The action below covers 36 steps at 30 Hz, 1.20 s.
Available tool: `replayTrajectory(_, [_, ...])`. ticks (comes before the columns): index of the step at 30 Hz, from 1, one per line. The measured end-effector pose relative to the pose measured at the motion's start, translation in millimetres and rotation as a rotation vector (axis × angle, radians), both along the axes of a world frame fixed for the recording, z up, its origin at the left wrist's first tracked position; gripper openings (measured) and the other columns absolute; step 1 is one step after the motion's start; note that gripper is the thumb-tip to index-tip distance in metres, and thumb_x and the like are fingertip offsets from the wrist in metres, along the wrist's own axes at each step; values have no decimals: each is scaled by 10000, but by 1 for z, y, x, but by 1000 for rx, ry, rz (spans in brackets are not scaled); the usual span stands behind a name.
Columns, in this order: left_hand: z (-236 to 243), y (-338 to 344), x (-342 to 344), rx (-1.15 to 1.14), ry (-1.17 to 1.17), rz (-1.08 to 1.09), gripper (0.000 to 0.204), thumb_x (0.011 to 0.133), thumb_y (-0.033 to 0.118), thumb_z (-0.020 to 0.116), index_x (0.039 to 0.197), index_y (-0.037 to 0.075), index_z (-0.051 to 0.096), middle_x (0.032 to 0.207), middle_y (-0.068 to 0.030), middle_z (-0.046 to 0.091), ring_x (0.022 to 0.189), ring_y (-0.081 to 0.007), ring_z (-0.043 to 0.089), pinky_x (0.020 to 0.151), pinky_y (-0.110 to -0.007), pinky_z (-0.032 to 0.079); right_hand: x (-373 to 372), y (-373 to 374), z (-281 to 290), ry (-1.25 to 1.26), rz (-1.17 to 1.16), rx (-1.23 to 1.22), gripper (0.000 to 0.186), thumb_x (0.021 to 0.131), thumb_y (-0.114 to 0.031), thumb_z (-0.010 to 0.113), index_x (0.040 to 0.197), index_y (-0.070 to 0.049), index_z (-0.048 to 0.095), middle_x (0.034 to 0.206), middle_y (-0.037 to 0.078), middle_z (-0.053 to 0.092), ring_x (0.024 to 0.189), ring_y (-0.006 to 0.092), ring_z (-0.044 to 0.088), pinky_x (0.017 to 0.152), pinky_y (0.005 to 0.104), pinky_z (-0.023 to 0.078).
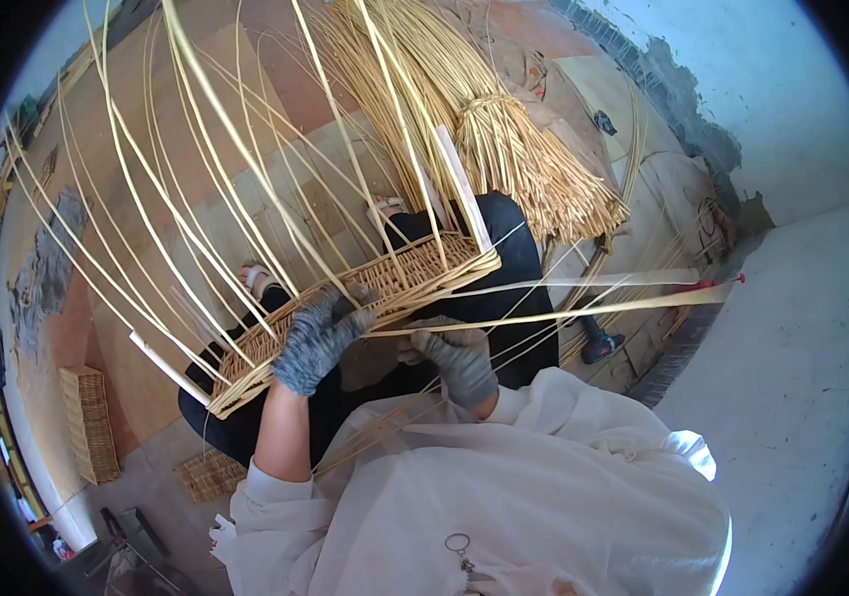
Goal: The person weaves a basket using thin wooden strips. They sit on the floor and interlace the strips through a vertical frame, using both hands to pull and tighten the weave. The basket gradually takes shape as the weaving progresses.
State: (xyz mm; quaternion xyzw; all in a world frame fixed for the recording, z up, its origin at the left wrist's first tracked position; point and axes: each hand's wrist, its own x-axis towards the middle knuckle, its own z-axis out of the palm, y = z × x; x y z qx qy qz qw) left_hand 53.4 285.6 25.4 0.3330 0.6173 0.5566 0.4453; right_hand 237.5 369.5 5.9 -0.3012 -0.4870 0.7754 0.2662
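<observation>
A half-woven wicker basket [400, 273] lies slanted across my lap, its long upright willow rods [186, 214] fanning away from me. In a grey knit glove, my left hand [317, 343] is closed over the near woven edge, the thumb toward the right. My right hand [456, 366], gloved as well, is beside that edge with its fingers curled together around a willow rod; the grip is partly hidden. A thick pale rod [564, 316] runs from the near edge out to the right, just above my right hand. White flat stakes [464, 189] stand at the basket's corners.
A large tied bundle of willow rods [534, 164] lies on the floor beyond my knees. Two small woven pieces, one upright [90, 422] and one flat [208, 475], are at the left. A dark-handled tool [600, 343] lies right, near loose rods and the wall [772, 328].
</observation>
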Motion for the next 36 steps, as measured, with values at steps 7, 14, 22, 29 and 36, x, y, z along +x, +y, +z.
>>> replayTrajectory(7, [-31, 2, 35, -82, 395, 358, 209, 745, 152, 728, 904, 70, 619, 793, -75, 665, 733, -201, 655, 686, -320, 517, -40, 93, 74, 51, 43, 710, 213, 847, -7, 558, 1060, -17, 560, 1212, 149, 504, 1080, 193, 519, 925, 317, 425])
replayTrajectory(14, [-32, 13, 53, -409, 654, 449, 209, 790, 234, 679, 890, 55, 638, 795, -120, 659, 751, -272, 637, 702, -346, 489, -171, 86, 70, -249, 147, 1426, 618, 748, -15, 605, 1330, -61, 403, 1377, 190, 368, 1254, 336, 386, 1027, 388, 334])
replayTrajectory(22, [0, 1, 36, -92, 323, 499, 283, 764, 240, 709, 976, 70, 628, 853, -113, 664, 828, -237, 641, 694, -342, 504, 35, 105, 1, 93, -55, 595, 393, 952, -320, 447, 1179, -1, 466, 633, 30, 475, 593, 144, 490, 775, 370, 483])
replayTrajectory(29, [25, 65, 43, -570, 598, 178, 525, 870, 496, 481, 1008, 4, 598, 932, -219, 629, 909, -383, 593, 794, -444, 459, 34, 92, 42, 126, 8, 490, 309, 945, -281, 474, 1053, 5, 518, 709, 64, 550, 660, 190, 546, 741, 389, 494])
replayTrajectory(36, [-12, 68, 19, -513, 767, 2, 472, 891, 460, 464, 939, 13, 611, 862, -222, 622, 847, -367, 601, 758, -405, 477, 38, 87, 85, -629, 488, -112, 473, 912, -399, 477, 1036, 48, 574, 924, 221, 645, 813, 301, 660, 658, 367, 556])
